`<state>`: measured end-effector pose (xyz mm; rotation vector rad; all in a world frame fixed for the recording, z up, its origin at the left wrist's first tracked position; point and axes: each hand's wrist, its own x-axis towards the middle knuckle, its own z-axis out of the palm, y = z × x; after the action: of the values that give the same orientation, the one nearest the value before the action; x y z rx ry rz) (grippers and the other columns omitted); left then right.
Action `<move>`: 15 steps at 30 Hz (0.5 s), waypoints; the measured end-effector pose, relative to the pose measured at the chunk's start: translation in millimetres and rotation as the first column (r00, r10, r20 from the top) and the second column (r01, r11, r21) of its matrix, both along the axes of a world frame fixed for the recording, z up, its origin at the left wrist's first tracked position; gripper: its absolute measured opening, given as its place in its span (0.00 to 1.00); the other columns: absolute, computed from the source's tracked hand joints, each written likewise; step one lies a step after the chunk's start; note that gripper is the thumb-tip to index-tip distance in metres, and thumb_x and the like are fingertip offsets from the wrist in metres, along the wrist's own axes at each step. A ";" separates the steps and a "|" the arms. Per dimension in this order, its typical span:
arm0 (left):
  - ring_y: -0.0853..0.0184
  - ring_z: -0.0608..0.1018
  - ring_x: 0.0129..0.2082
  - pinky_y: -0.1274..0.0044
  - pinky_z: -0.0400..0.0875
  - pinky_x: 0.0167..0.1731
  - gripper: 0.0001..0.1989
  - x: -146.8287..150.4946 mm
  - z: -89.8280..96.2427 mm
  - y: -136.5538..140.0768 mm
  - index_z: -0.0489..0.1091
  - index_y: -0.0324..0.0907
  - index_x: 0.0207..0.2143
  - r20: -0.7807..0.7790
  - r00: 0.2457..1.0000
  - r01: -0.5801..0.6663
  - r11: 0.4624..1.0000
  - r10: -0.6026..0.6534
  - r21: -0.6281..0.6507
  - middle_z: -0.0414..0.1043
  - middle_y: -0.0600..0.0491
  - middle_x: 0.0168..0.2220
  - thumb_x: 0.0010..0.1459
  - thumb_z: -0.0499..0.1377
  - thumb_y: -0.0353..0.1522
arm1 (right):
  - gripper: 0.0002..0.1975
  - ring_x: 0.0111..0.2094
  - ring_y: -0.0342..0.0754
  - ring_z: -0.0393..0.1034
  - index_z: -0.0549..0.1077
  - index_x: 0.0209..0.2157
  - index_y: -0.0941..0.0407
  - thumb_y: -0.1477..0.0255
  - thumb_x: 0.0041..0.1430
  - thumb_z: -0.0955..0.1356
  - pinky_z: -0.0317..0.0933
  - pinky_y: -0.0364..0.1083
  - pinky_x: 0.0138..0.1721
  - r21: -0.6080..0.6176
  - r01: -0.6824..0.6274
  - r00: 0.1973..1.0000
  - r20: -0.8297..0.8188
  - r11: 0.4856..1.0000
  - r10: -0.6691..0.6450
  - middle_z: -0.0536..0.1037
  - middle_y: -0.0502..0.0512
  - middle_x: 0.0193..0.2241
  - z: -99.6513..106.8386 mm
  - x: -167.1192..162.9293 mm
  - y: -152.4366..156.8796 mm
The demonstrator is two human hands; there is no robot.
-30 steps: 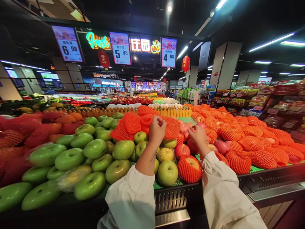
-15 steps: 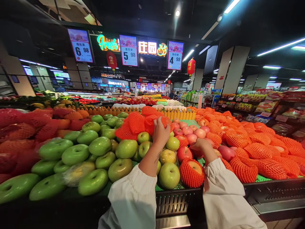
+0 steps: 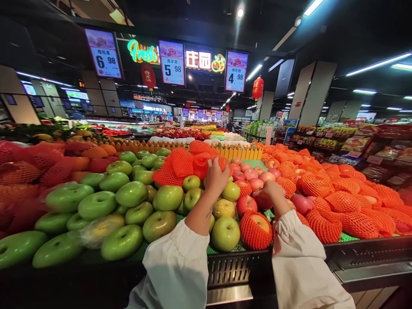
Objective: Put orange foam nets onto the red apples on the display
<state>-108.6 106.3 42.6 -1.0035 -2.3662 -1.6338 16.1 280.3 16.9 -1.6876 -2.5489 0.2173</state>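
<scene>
My left hand (image 3: 217, 177) reaches over the green apples, its fingers curled on orange foam net sleeves (image 3: 182, 163) heaped on top of them. My right hand (image 3: 273, 195) is closed around a red apple (image 3: 261, 201), which it partly covers. Between my forearms are a green apple (image 3: 225, 234), a yellowish wrapped fruit (image 3: 224, 208) and an apple in an orange foam net (image 3: 256, 230). More bare red apples (image 3: 246, 205) lie beside and beyond my right hand. My left fingertips are partly hidden against the netting.
Green apples (image 3: 131, 194) fill the left, with pink-netted fruit (image 3: 32, 171) at the far left. Orange-netted fruit (image 3: 347, 193) covers the right side. A low yellow picket fence (image 3: 241, 152) runs behind. The black display edge (image 3: 230, 270) is in front; price screens (image 3: 172, 63) hang above.
The view has shifted slightly right and down. Both hands stay at the same places among the fruit, with no clear change of grip.
</scene>
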 end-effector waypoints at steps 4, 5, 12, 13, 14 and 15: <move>0.52 0.63 0.66 0.70 0.56 0.65 0.30 0.1 -1.1 0.3 0.56 0.27 0.68 -0.013 1.000 0.006 1.000 -0.006 -0.011 0.52 0.36 0.67 0.67 0.55 0.31 | 0.29 0.51 0.64 0.74 0.76 0.50 0.58 0.53 0.53 0.71 0.68 0.53 0.47 0.112 -0.016 0.983 -0.178 0.994 0.035 0.78 0.66 0.50 -0.8 9.1 9.5; 0.52 0.63 0.66 0.70 0.56 0.65 0.30 0.1 -1.0 0.6 0.56 0.27 0.68 -0.016 1.000 0.004 1.000 -0.004 -0.014 0.52 0.36 0.67 0.67 0.55 0.31 | 0.28 0.50 0.64 0.75 0.76 0.49 0.57 0.53 0.53 0.71 0.67 0.54 0.45 0.146 -0.014 0.965 -0.255 0.989 0.052 0.79 0.65 0.47 -1.2 10.5 12.4; 0.48 0.67 0.63 0.65 0.62 0.63 0.37 2.4 -4.7 3.4 0.54 0.31 0.69 -0.157 0.976 0.132 0.982 -0.153 -0.136 0.51 0.38 0.67 0.62 0.61 0.37 | 0.28 0.36 0.52 0.73 0.76 0.38 0.59 0.52 0.41 0.75 0.68 0.46 0.30 -0.026 -0.282 0.219 -0.975 0.959 0.038 0.78 0.60 0.38 -0.6 1.6 16.0; 0.47 0.67 0.63 0.63 0.62 0.63 0.41 3.3 -6.5 4.2 0.54 0.32 0.70 -0.193 0.959 0.175 0.969 -0.209 -0.177 0.49 0.38 0.68 0.60 0.64 0.39 | 0.29 0.37 0.51 0.73 0.76 0.39 0.58 0.53 0.40 0.76 0.69 0.45 0.29 -0.086 -0.384 0.106 -0.993 0.919 -0.048 0.78 0.59 0.40 -0.8 -1.3 14.0; 0.46 0.66 0.64 0.62 0.61 0.63 0.45 4.4 -8.5 5.1 0.53 0.33 0.70 -0.218 0.938 0.224 0.950 -0.270 -0.217 0.47 0.37 0.70 0.58 0.66 0.42 | 0.29 0.38 0.51 0.73 0.75 0.40 0.57 0.53 0.39 0.77 0.71 0.45 0.30 -0.125 -0.483 0.034 -0.992 0.866 -0.125 0.78 0.58 0.41 -1.4 -4.3 11.7; 0.46 0.64 0.66 0.62 0.60 0.64 0.49 5.4 -10.6 6.1 0.51 0.35 0.71 -0.228 0.915 0.276 0.928 -0.334 -0.249 0.44 0.37 0.71 0.55 0.68 0.44 | 0.29 0.41 0.51 0.74 0.74 0.41 0.55 0.54 0.40 0.77 0.73 0.46 0.32 -0.137 -0.572 -0.010 -0.985 0.809 -0.174 0.78 0.57 0.42 -2.6 -7.5 9.1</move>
<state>-103.2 112.4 31.9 -1.5980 -2.3208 -1.2376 8.6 289.4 14.3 -0.4755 -1.4354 1.6298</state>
